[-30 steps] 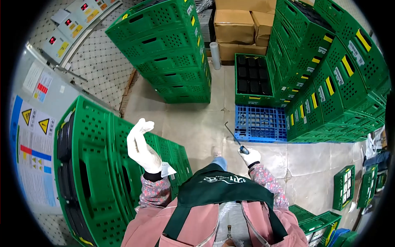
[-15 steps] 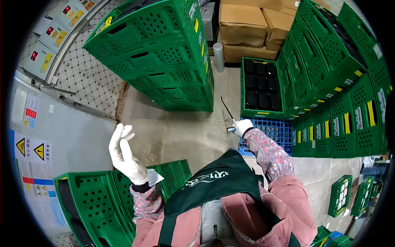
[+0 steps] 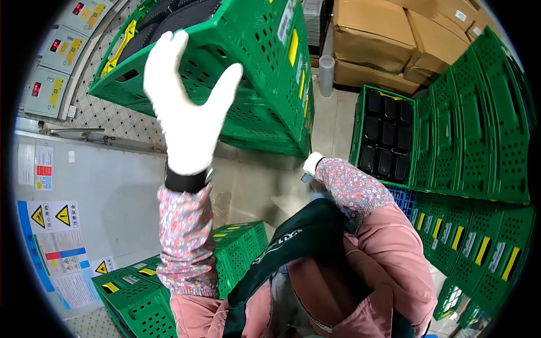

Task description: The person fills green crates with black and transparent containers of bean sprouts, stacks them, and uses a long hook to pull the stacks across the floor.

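My left hand (image 3: 189,112), in a white glove, reaches up with thumb and fingers spread. Its fingertips are right at the front rim of the top green crate (image 3: 248,53) in a tall stack. Inside that crate lie black plastic containers (image 3: 186,22). Low beside the bottom of the stack, my gloved right hand (image 3: 313,163) is closed around a metal pull hook, whose grey handle end (image 3: 306,178) sticks out below the fist. The hook's thin rod is hidden from view now.
On the right, a green crate of black containers (image 3: 387,132) sits beside tall green stacks (image 3: 468,124). Cardboard boxes (image 3: 372,34) and a clear roll (image 3: 326,76) stand at the back. More green crates (image 3: 239,248) are low left, by a grey door (image 3: 112,191).
My left hand has moved up and forward to the top crate's rim. The right hand has shifted slightly left and up, toward the stack's base. The view has moved closer to the stack.
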A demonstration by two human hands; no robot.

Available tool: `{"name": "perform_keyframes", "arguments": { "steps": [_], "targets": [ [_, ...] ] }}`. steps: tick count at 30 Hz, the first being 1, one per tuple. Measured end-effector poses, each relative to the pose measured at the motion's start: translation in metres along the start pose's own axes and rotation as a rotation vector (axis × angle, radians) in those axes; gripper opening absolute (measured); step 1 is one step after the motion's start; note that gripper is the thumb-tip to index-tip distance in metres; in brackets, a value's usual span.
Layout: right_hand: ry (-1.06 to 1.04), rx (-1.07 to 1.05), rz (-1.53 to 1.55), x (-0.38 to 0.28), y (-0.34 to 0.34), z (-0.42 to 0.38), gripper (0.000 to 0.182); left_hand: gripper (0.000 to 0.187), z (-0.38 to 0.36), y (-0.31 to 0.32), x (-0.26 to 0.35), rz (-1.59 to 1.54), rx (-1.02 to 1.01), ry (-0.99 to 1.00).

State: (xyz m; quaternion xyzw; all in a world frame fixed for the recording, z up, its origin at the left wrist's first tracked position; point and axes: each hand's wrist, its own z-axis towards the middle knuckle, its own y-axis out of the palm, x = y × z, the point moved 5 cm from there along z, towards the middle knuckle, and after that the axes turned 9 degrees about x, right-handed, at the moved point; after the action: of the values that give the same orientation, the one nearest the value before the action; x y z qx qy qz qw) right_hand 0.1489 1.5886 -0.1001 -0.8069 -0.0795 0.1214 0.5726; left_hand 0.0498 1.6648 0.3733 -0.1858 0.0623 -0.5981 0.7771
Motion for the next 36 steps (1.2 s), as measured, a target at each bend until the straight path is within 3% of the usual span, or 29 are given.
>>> {"name": "perform_keyframes", "arguments": {
  "steps": [3, 4, 6, 7, 8, 10, 11, 12, 14, 17, 18, 20, 25, 29, 30, 34, 36],
  "targets": [
    [-0.079, 0.095, 0.020, -0.012, -0.026, 0.014, 0.009, 0.060, 0.015, 0.017, -0.017, -0.158, 0.140, 0.017],
    [-0.110, 0.088, -0.004, -0.017, -0.028, 0.019, 0.010, 0.050, 0.020, 0.012, -0.018, -0.034, 0.208, -0.006],
    [-0.128, -0.025, -0.030, -0.028, -0.029, 0.032, 0.011, 0.037, 0.039, 0.019, -0.004, 0.092, 0.220, 0.252],
    [-0.088, -0.112, -0.049, -0.031, -0.034, 0.033, 0.013, 0.036, 0.053, 0.025, 0.001, -0.011, 0.038, 0.239],
    [-0.027, -0.140, -0.010, -0.031, -0.020, 0.041, 0.014, 0.034, 0.054, 0.029, 0.011, 0.110, 0.014, 0.181],
    [0.095, -0.191, 0.071, -0.035, 0.016, 0.053, 0.016, 0.029, 0.050, 0.026, -0.001, 0.224, 0.083, 0.303],
    [0.157, -0.262, 0.104, -0.041, 0.027, 0.045, 0.020, 0.031, 0.049, 0.023, -0.004, 0.172, 0.100, 0.266],
    [0.150, -0.317, 0.071, -0.061, -0.005, 0.023, 0.026, 0.033, 0.047, 0.019, -0.006, 0.122, 0.120, 0.228],
    [0.298, -0.244, 0.067, -0.067, 0.048, 0.030, 0.028, 0.031, 0.043, 0.007, -0.013, 0.126, 0.134, 0.197],
    [0.283, -0.255, 0.086, -0.107, 0.032, 0.018, 0.026, 0.031, 0.027, -0.031, -0.014, 0.120, 0.151, 0.250],
    [0.250, -0.279, 0.112, -0.135, -0.008, 0.004, 0.021, 0.031, 0.019, -0.048, -0.015, 0.114, 0.120, 0.257],
    [0.282, -0.230, 0.140, -0.170, 0.019, 0.019, 0.018, 0.031, -0.001, -0.084, -0.038, -0.105, 0.168, 0.300],
    [0.227, -0.204, 0.172, -0.275, 0.019, 0.012, 0.024, 0.028, -0.051, -0.210, -0.085, -0.190, 0.266, 0.282],
    [0.079, -0.268, 0.294, -0.340, 0.000, 0.009, 0.027, 0.022, -0.095, -0.304, -0.131, -0.311, 0.195, 0.027],
    [0.053, -0.262, 0.324, -0.352, -0.001, 0.008, 0.029, 0.020, -0.102, -0.327, -0.142, -0.324, 0.096, 0.008],
    [-0.077, -0.166, 0.465, -0.371, -0.002, 0.021, 0.038, 0.020, -0.138, -0.398, -0.170, -0.209, 0.268, -0.221],
    [-0.104, 0.188, 0.626, -0.363, 0.067, 0.062, 0.041, 0.023, -0.151, -0.416, -0.173, -0.181, 0.343, -0.315]
  ]
}}
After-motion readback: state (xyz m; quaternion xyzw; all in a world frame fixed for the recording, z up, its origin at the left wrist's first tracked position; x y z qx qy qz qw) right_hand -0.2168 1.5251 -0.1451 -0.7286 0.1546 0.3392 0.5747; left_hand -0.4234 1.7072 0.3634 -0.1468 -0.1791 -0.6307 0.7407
